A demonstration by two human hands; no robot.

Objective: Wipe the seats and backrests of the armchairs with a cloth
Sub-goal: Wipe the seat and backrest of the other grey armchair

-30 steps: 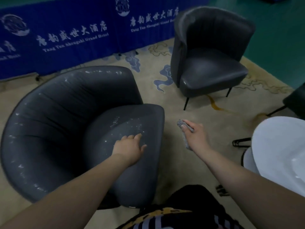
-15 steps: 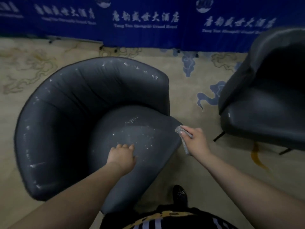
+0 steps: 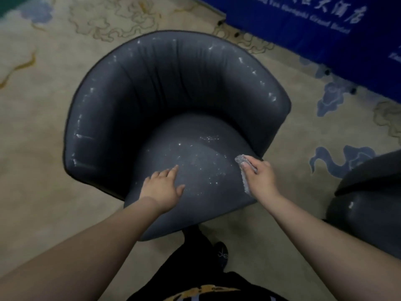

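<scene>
armchairs: 2, one dark grey armchair (image 3: 173,101) in the middle, a second armchair (image 3: 368,192) partly in view at right | cloth (image 3: 244,170): 1 | blue banner (image 3: 314,35): 1 | shoe (image 3: 221,254): 1

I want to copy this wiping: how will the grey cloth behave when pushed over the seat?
Probably floppy: the cloth droops below the right hand holding it. Likely light, as fingers alone hold it. It may bunch up when pushed across the seat.
</scene>
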